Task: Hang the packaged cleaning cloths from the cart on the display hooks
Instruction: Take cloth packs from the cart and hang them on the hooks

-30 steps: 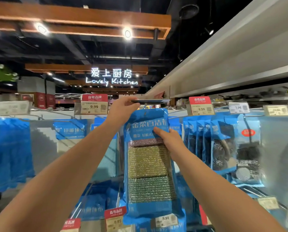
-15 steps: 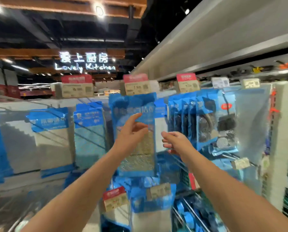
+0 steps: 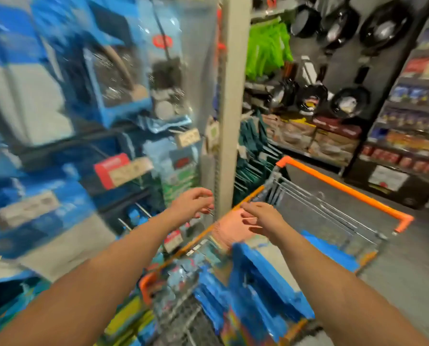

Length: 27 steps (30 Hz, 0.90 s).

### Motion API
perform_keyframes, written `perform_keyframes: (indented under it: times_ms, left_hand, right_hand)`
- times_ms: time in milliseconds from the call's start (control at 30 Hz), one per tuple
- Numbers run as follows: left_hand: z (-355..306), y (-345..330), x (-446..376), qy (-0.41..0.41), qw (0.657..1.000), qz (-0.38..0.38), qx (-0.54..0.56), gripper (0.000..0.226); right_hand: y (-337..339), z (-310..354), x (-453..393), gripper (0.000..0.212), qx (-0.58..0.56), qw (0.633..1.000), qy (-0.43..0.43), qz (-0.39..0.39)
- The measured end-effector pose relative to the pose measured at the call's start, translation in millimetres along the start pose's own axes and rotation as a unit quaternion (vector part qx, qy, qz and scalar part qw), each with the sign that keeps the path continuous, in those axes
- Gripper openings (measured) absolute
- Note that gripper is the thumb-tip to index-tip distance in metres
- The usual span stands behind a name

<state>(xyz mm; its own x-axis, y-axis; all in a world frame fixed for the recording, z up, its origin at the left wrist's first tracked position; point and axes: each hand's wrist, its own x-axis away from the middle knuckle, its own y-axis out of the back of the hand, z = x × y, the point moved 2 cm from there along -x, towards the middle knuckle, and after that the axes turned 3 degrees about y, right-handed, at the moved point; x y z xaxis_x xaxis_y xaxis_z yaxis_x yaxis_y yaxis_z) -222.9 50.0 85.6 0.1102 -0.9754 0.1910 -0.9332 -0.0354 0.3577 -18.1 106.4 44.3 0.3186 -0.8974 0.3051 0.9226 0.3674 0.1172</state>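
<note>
Your left hand point(image 3: 192, 202) and right hand point(image 3: 263, 218) hover above the cart point(image 3: 343, 188), fingers loosely curled, holding nothing. Blue packs point(image 3: 255, 290) lie inside the cart.

text: none legible | price tags point(image 3: 123, 171) on display: blurred

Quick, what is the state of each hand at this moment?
Left hand: open, fingers loosely curled, holding nothing.
Right hand: open, fingers relaxed, holding nothing, above the cart.
</note>
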Motion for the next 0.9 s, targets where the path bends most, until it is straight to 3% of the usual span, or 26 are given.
perform_keyframes:
  times_ms: [100,233,367,500,567,600,700,800,900]
  left_hand:
    - [24.1,-77.5,-36.1,0.049,0.997,0.056,0.027,0.006]
    - [61.2,-154.8,-75.4,0.115,0.991,0.067,0.003,0.027]
    - [87.4,-219.0,-84.8,0.234,0.972,0.021,0.023,0.048]
    - [107.6,-275.2,-74.3,0.327,0.932,-0.056,0.144,0.081]
    - [124.6,-283.7,-79.4,0.329,0.926,-0.117,0.143,0.115]
    - [130.6,-283.8,-82.5,0.330,0.924,-0.134,0.138,0.120]
    - [122.1,-282.2,-78.1,0.309,0.923,-0.150,0.172,0.103]
    - [118.9,-281.6,-69.8,0.274,0.921,-0.132,0.243,0.087]
    - [121.3,-270.9,-60.9,0.254,0.905,-0.142,0.310,0.033]
  right_hand:
    - [77.5,-56.4,-8.4,0.025,0.016,0.997,-0.064,-0.040]
    - [148.6,-114.0,-26.6,0.024,0.031,0.989,-0.130,-0.060]
    - [186.4,-156.5,-41.8,0.038,0.070,0.982,-0.152,-0.091]
    - [205.0,-187.6,-37.3,0.069,0.145,0.963,-0.175,-0.148]
    - [206.1,-182.3,-27.5,0.057,0.166,0.958,-0.211,-0.098]
    - [207.3,-177.6,-23.4,0.051,0.160,0.957,-0.234,-0.064]
    - [208.5,-168.0,-8.2,0.042,0.133,0.946,-0.294,0.031]
    - [207.0,-178.2,0.9,0.067,0.112,0.923,-0.363,0.061]
    - [194.4,-183.1,-6.6,0.064,0.107,0.938,-0.329,0.006]
